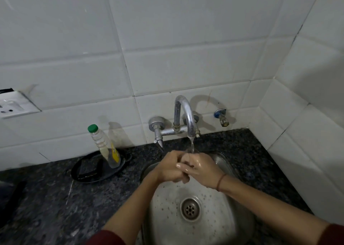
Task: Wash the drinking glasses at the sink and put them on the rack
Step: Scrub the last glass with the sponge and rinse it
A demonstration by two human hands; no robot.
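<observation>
So I've got both hands wrapped round a drinking glass right under the tap, over the back part of the steel sink. My left hand grips it from the left side and my right hand clasps it from the right, fingers overlapping in front, so you can barely see the glass, just a bit of clear rim poking out above my knuckles. Water's running straight down from the spout onto that rim. Both hands look wet.

Off to the left on the dark speckled counter there's a black tray with a clear bottle with a green cap standing on it, leaning a bit. Sink's drain sits nearer to me.
</observation>
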